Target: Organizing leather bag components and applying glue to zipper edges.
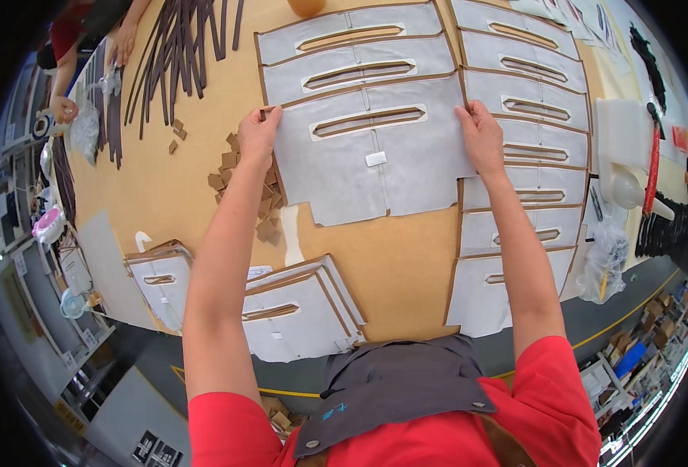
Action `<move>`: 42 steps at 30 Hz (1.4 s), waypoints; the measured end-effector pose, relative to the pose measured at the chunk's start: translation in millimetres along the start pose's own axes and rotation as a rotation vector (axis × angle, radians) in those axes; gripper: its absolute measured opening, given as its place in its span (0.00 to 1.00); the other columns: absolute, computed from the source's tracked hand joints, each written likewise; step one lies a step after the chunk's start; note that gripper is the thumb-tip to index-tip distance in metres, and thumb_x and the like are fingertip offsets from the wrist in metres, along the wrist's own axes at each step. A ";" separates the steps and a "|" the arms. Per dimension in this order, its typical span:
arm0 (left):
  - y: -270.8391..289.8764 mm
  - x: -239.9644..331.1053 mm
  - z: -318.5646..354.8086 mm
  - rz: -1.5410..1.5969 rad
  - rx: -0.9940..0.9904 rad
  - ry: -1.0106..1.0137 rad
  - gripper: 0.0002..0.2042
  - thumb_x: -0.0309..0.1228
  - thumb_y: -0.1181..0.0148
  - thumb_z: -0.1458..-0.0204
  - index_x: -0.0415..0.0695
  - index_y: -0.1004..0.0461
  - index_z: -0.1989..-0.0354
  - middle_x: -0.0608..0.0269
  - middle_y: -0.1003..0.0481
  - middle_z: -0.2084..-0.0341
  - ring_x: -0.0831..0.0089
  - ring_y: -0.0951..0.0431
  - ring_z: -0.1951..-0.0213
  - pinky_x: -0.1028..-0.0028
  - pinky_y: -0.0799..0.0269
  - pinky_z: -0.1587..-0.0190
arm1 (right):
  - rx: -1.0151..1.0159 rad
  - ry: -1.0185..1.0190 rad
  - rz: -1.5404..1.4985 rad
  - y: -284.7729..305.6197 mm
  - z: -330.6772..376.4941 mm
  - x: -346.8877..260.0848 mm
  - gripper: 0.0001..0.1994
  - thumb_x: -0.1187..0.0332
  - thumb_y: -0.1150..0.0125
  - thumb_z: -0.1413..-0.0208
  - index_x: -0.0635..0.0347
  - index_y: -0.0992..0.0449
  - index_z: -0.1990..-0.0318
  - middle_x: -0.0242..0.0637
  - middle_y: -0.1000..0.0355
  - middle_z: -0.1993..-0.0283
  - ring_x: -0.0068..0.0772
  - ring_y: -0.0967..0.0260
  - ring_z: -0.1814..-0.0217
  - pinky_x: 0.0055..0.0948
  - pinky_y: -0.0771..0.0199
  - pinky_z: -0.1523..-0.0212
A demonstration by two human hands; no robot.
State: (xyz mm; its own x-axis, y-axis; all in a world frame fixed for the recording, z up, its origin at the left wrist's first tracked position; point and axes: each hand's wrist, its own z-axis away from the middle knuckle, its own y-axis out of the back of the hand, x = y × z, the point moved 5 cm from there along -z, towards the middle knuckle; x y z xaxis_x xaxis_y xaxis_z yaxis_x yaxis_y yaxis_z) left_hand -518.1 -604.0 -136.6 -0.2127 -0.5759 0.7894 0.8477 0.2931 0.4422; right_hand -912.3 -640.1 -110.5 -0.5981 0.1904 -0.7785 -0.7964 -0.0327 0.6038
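Note:
A light grey fabric panel (336,175) lies between my two hands, with a brown-edged slot in a white surround and a small white tag below it. My left hand (258,136) pinches its upper left corner, thumb and fingers closed. At the upper right corner my right hand (484,138) grips the opposite edge the same way. The panel overlaps similar grey panels (429,48) staggered behind it. Right of it runs a second overlapping row of slotted panels (476,198), partly covered by my right forearm.
Small brown squares (228,161) are heaped beside my left forearm. Dark strips (174,50) lie at the far left, near another person's hand (63,109). Stacked panels (301,323) sit at the table's near edge. A red-handled tool (653,167) and clear plastic bags (605,261) are at right.

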 end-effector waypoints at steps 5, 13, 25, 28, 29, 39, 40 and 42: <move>14.7 -1.5 -2.1 0.017 -0.007 -0.014 0.14 0.35 0.37 0.48 0.40 0.25 0.57 0.68 0.25 0.69 0.80 0.28 0.68 0.79 0.33 0.62 | -0.007 0.019 0.053 -9.0 -5.4 3.9 0.14 0.59 0.44 0.41 0.63 0.29 0.61 0.46 0.26 0.70 0.47 0.28 0.68 0.37 0.31 0.64; 48.1 -4.7 87.6 -0.623 0.230 -0.730 0.20 0.34 0.39 0.51 0.43 0.32 0.50 0.59 0.31 0.55 0.61 0.34 0.48 0.60 0.41 0.43 | -0.018 0.023 0.239 -6.5 -3.4 4.5 0.19 0.53 0.47 0.40 0.61 0.31 0.55 0.49 0.26 0.66 0.53 0.27 0.62 0.42 0.31 0.60; 60.3 -51.7 104.8 -0.820 0.300 -0.803 0.16 0.36 0.41 0.52 0.54 0.28 0.53 0.65 0.33 0.49 0.64 0.37 0.42 0.47 0.52 0.38 | 0.112 0.104 0.365 -14.6 -6.4 15.3 0.19 0.51 0.46 0.42 0.58 0.30 0.55 0.50 0.25 0.62 0.58 0.28 0.60 0.47 0.30 0.60; 65.1 -50.5 111.6 -0.855 0.280 -0.775 0.17 0.38 0.41 0.50 0.53 0.30 0.50 0.64 0.34 0.47 0.63 0.39 0.40 0.47 0.55 0.37 | 0.123 0.101 0.336 -21.1 -2.5 8.8 0.18 0.51 0.47 0.42 0.57 0.31 0.56 0.49 0.24 0.63 0.58 0.28 0.59 0.49 0.29 0.60; 63.1 -44.2 116.7 -0.852 0.297 -0.788 0.18 0.39 0.41 0.49 0.52 0.31 0.49 0.62 0.35 0.46 0.62 0.40 0.39 0.46 0.56 0.36 | 0.147 0.100 0.354 -18.1 -1.6 7.0 0.18 0.51 0.47 0.42 0.57 0.31 0.56 0.49 0.24 0.63 0.58 0.28 0.59 0.49 0.29 0.60; -11.1 -4.3 148.0 -0.839 0.125 -0.905 0.21 0.41 0.42 0.46 0.54 0.34 0.44 0.62 0.39 0.43 0.61 0.43 0.37 0.47 0.57 0.35 | 0.061 0.023 0.410 -12.3 -2.5 -1.7 0.17 0.52 0.47 0.42 0.58 0.31 0.58 0.48 0.24 0.64 0.55 0.27 0.60 0.49 0.29 0.61; -17.3 -2.1 146.5 -0.839 0.114 -0.903 0.21 0.41 0.43 0.45 0.54 0.35 0.43 0.62 0.39 0.43 0.60 0.43 0.37 0.47 0.57 0.36 | 0.058 0.024 0.423 -12.4 -3.1 -3.0 0.17 0.52 0.46 0.42 0.58 0.30 0.58 0.48 0.24 0.64 0.55 0.27 0.60 0.49 0.29 0.61; -27.1 0.3 144.1 -0.855 0.112 -0.884 0.21 0.41 0.44 0.45 0.54 0.35 0.42 0.62 0.39 0.43 0.61 0.43 0.37 0.46 0.57 0.36 | 0.061 0.042 0.405 -13.0 -2.4 -0.9 0.17 0.52 0.46 0.42 0.58 0.30 0.58 0.48 0.24 0.64 0.55 0.27 0.60 0.48 0.29 0.61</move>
State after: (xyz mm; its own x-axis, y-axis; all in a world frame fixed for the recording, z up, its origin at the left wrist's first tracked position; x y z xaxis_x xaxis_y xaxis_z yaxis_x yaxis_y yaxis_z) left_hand -611.1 -502.1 -87.0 -0.9702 0.0865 0.2264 0.2380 0.1647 0.9572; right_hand -901.6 -642.2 -118.1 -0.8662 0.1336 -0.4815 -0.4900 -0.0378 0.8709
